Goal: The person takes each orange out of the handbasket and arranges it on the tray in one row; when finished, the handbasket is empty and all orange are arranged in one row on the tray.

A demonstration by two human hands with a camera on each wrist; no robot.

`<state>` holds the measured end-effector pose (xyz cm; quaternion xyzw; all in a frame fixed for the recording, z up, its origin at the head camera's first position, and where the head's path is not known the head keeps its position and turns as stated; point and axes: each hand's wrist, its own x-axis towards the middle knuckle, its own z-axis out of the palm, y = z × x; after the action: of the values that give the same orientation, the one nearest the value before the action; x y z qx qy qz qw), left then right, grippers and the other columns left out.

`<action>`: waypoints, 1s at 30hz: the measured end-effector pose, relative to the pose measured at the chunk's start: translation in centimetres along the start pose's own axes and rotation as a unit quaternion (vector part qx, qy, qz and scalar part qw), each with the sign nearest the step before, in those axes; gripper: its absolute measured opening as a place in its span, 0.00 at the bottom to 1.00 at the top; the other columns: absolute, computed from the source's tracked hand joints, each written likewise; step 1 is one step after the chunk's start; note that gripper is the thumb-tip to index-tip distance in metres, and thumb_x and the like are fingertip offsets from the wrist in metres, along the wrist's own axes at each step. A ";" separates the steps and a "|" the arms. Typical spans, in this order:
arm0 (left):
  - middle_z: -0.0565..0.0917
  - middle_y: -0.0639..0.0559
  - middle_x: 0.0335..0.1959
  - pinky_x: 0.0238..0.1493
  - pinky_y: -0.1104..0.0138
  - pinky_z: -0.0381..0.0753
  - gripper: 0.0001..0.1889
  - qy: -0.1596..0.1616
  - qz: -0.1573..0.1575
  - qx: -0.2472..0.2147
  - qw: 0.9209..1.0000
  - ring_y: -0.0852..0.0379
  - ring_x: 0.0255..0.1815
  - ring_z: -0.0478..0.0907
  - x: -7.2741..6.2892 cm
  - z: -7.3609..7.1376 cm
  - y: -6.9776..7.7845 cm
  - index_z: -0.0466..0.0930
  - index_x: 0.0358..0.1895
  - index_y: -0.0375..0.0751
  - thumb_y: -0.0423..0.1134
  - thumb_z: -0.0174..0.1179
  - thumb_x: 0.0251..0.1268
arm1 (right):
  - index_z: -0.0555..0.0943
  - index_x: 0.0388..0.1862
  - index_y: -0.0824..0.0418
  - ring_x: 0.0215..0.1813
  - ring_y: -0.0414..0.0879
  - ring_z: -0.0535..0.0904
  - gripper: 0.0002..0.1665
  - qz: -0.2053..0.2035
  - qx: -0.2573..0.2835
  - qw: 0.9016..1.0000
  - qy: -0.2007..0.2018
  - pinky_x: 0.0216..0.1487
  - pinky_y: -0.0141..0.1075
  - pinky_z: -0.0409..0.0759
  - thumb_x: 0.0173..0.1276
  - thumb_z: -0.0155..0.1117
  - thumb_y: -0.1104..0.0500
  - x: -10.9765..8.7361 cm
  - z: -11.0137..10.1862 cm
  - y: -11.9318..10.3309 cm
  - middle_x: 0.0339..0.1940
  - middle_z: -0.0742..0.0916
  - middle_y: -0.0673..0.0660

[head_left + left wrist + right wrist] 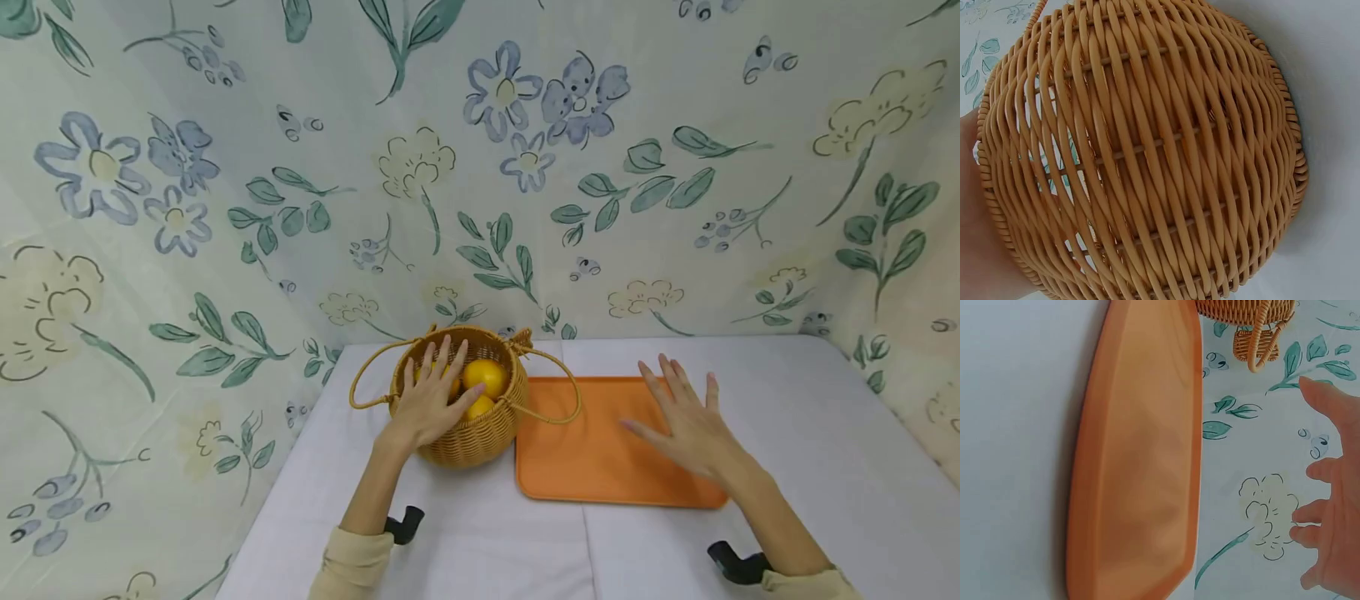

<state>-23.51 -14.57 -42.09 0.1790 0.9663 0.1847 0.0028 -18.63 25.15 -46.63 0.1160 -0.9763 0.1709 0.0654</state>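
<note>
A round wicker basket (468, 442) with looped handles stands at the left of the table, several yellow-orange round fruits (486, 377) inside it. My left hand (433, 404) is over the basket's near-left rim with fingers spread; whether it touches the rim or the fruit I cannot tell. In the left wrist view the woven wall of the basket (1147, 150) fills most of the picture. To the right, an orange tray (585, 450) lies flat, with nothing on it. Above its right part hovers my right hand (686, 425), fingers spread and holding nothing.
A white cloth (510, 550) covers the table. Behind it hangs a flowered curtain (540, 208) close to the far edge. One basket handle (558, 408) reaches over the tray's left edge. Black wrist mounts (405, 525) show below both hands.
</note>
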 end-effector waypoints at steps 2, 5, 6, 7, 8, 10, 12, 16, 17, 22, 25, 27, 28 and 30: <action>0.36 0.46 0.88 0.82 0.33 0.33 0.42 -0.003 0.004 -0.009 1.000 0.38 0.88 0.34 0.1 0.0 0.0 0.34 0.85 0.60 0.68 0.41 0.78 | 0.44 0.87 0.57 0.85 0.73 0.43 0.59 0.005 0.003 1.000 0.001 0.76 0.71 0.15 0.73 0.57 0.30 -0.3 0.1 0.8 0.85 0.48 0.75; 0.37 0.45 0.88 0.83 0.34 0.35 0.42 -0.011 0.005 -0.011 1.000 0.37 0.88 0.36 0.4 0.0 -0.2 0.34 0.85 0.60 0.68 0.40 0.79 | 0.44 0.87 0.56 0.84 0.74 0.44 0.58 0.010 0.009 1.000 0.004 0.76 0.70 0.15 0.74 0.56 0.30 -0.7 0.2 1.9 0.84 0.50 0.76; 0.37 0.45 0.88 0.83 0.34 0.35 0.42 -0.015 0.005 -0.011 1.000 0.37 0.88 0.36 0.5 0.0 -0.3 0.34 0.85 0.60 0.68 0.40 0.79 | 0.44 0.87 0.56 0.83 0.75 0.45 0.57 0.010 0.013 1.000 0.006 0.77 0.71 0.17 0.74 0.56 0.31 -0.8 0.3 2.3 0.84 0.50 0.77; 0.37 0.45 0.88 0.83 0.34 0.35 0.41 -0.016 0.007 -0.014 1.000 0.37 0.88 0.36 0.6 -0.1 -0.3 0.35 0.86 0.59 0.67 0.40 0.79 | 0.45 0.87 0.56 0.83 0.75 0.46 0.57 0.010 0.021 1.000 0.006 0.77 0.71 0.17 0.74 0.57 0.31 -0.9 0.3 2.7 0.84 0.51 0.77; 0.37 0.45 0.88 0.82 0.33 0.36 0.41 -0.018 0.008 -0.014 1.000 0.36 0.87 0.37 0.7 -0.1 -0.4 0.35 0.86 0.59 0.67 0.40 0.80 | 0.45 0.87 0.56 0.83 0.76 0.46 0.56 0.010 0.029 1.000 0.005 0.77 0.71 0.18 0.74 0.57 0.32 -1.0 0.3 3.1 0.83 0.51 0.77; 0.37 0.45 0.88 0.82 0.33 0.35 0.41 -0.023 0.011 -0.023 0.999 0.36 0.87 0.37 0.9 -0.1 -0.4 0.36 0.86 0.58 0.66 0.40 0.80 | 0.45 0.87 0.56 0.82 0.76 0.46 0.55 0.009 0.048 0.999 0.004 0.77 0.72 0.19 0.75 0.58 0.35 -1.2 0.3 4.0 0.83 0.52 0.78; 0.37 0.45 0.88 0.82 0.33 0.35 0.41 -0.025 0.015 -0.033 0.999 0.36 0.87 0.37 1.0 -0.2 -0.4 0.37 0.86 0.57 0.65 0.41 0.80 | 0.46 0.87 0.56 0.82 0.77 0.47 0.53 0.012 0.069 0.998 0.000 0.77 0.73 0.20 0.76 0.59 0.37 -1.3 0.4 4.9 0.83 0.53 0.78; 0.37 0.44 0.88 0.83 0.35 0.36 0.41 -0.033 0.015 -0.044 0.998 0.37 0.88 0.36 1.0 -0.4 -0.5 0.36 0.86 0.57 0.65 0.42 0.81 | 0.47 0.87 0.56 0.82 0.78 0.46 0.50 0.030 0.110 0.993 -0.015 0.75 0.75 0.21 0.78 0.57 0.40 -1.5 0.7 6.7 0.82 0.55 0.79; 0.37 0.44 0.88 0.83 0.34 0.36 0.41 -0.034 0.014 -0.045 0.998 0.38 0.88 0.36 1.0 -0.4 -0.5 0.36 0.86 0.58 0.65 0.42 0.81 | 0.47 0.87 0.57 0.82 0.78 0.46 0.49 0.035 0.120 0.992 -0.021 0.75 0.76 0.21 0.79 0.56 0.40 -1.5 0.8 7.1 0.82 0.55 0.79; 0.38 0.42 0.87 0.82 0.33 0.40 0.40 -0.037 0.021 -0.054 0.998 0.37 0.88 0.37 1.1 -0.4 -0.8 0.36 0.86 0.58 0.64 0.43 0.81 | 0.47 0.86 0.64 0.81 0.80 0.46 0.46 0.048 0.171 0.982 -0.059 0.71 0.81 0.28 0.82 0.50 0.43 -1.8 0.9 8.5 0.81 0.55 0.80; 0.38 0.41 0.87 0.82 0.33 0.42 0.41 -0.044 0.027 -0.061 0.997 0.36 0.87 0.38 1.2 -0.4 -0.9 0.37 0.86 0.58 0.63 0.44 0.81 | 0.48 0.85 0.67 0.80 0.81 0.45 0.44 0.053 0.189 0.977 -0.077 0.71 0.82 0.28 0.83 0.49 0.44 -2.1 1.3 9.2 0.80 0.55 0.82; 0.38 0.41 0.87 0.82 0.33 0.43 0.41 -0.050 0.028 -0.069 0.996 0.36 0.87 0.39 1.2 -0.5 -0.9 0.37 0.86 0.59 0.63 0.45 0.81 | 0.49 0.84 0.69 0.80 0.82 0.43 0.44 0.054 0.197 0.975 -0.084 0.71 0.81 0.27 0.84 0.49 0.45 -2.2 1.6 9.5 0.80 0.55 0.83; 0.38 0.41 0.87 0.82 0.33 0.44 0.41 -0.052 0.028 -0.073 0.996 0.36 0.87 0.39 1.2 -0.5 -0.9 0.36 0.86 0.60 0.63 0.45 0.81 | 0.49 0.83 0.70 0.80 0.82 0.42 0.44 0.054 0.203 0.974 -0.088 0.71 0.81 0.25 0.84 0.48 0.45 -2.3 1.8 9.8 0.80 0.54 0.83; 0.38 0.41 0.87 0.80 0.31 0.47 0.41 -0.054 0.027 -0.079 0.995 0.34 0.86 0.41 1.1 -0.5 -0.9 0.36 0.86 0.61 0.63 0.47 0.80 | 0.49 0.83 0.72 0.80 0.82 0.41 0.44 0.054 0.210 0.971 -0.097 0.71 0.80 0.23 0.84 0.47 0.45 -2.5 2.2 10.2 0.80 0.53 0.83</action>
<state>-24.92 -15.11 -41.85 0.2138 0.9419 0.2509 0.0643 -18.97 34.19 -52.31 0.0903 -0.9251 0.3632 -0.0650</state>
